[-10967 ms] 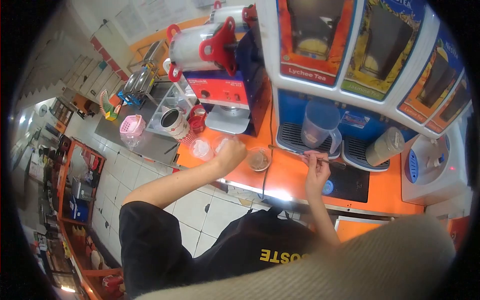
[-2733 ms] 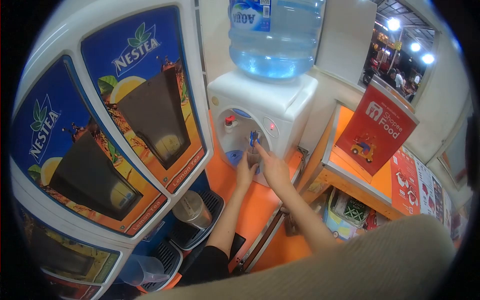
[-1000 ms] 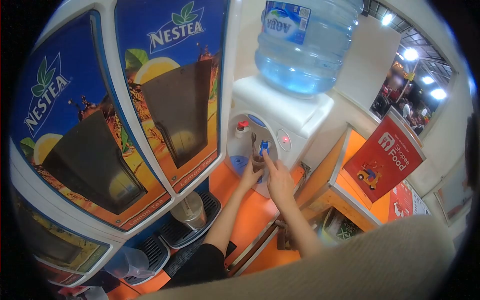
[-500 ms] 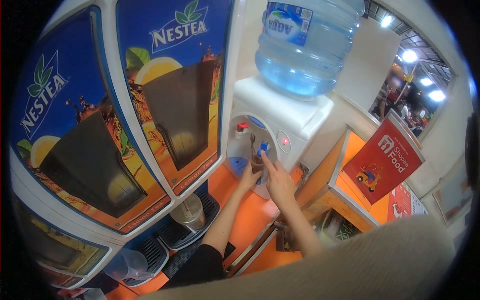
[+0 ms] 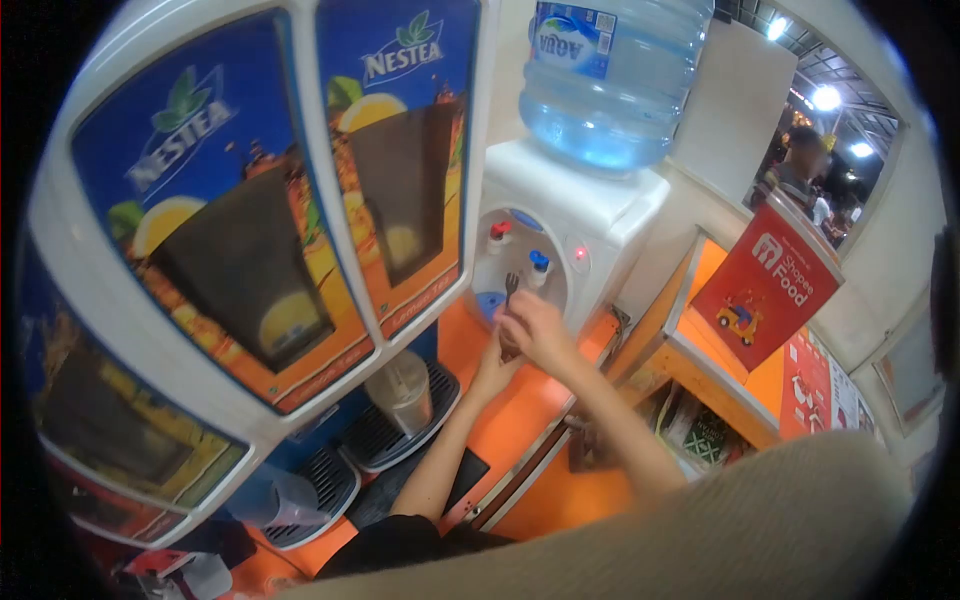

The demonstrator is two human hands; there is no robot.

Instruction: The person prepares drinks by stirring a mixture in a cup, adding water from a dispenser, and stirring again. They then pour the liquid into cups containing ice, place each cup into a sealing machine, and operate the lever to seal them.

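Note:
In front of the white water dispenser, my left hand is wrapped round a small brownish cup, mostly covered by my fingers. A dark fork stands up out of the cup with its tines at the top. My right hand is closed over the cup's mouth, its fingers pinched on the fork's lower part. Just above my hands are the dispenser's blue tap and red tap, neither touched. What is inside the cup is hidden.
Tea machines stand on the left, with a clear pitcher on a drip tray and another clear jug nearer me. A large water bottle tops the dispenser. An orange shelf with a red sign is at right.
My right hand has left the blue tap and come down onto the fork at the cup. The cup has moved slightly down, away from the tap. The view has shifted left.

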